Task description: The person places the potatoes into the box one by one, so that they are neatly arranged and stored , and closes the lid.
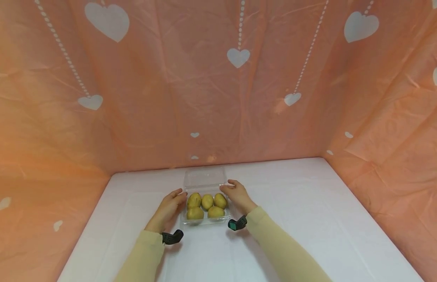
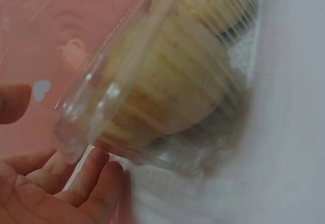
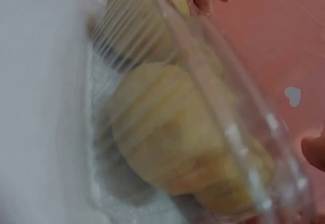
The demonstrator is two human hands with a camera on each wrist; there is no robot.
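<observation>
A clear plastic clamshell box (image 1: 205, 222) stands on the white table with its lid (image 1: 205, 177) folded open toward the back. Inside lie several yellow, potato-like pieces (image 1: 207, 202), smooth with some brownish marks. My left hand (image 1: 170, 206) is at the box's left side, fingers loosely extended near its rear corner; in the left wrist view its fingers (image 2: 96, 183) are right at the clear wall. At the right rear corner, close to the lid's hinge, is my right hand (image 1: 239, 194), its thumb and fingers apart. The right wrist view shows its thumb (image 3: 314, 153) beyond the box wall.
The white table (image 1: 292, 203) runs back to a peach-coloured curtain (image 1: 204, 98) printed with white hearts, which also hangs along both sides. Each wrist carries a black camera strap, the left one (image 1: 172, 237) and the right one (image 1: 237, 223) both near the box's front corners.
</observation>
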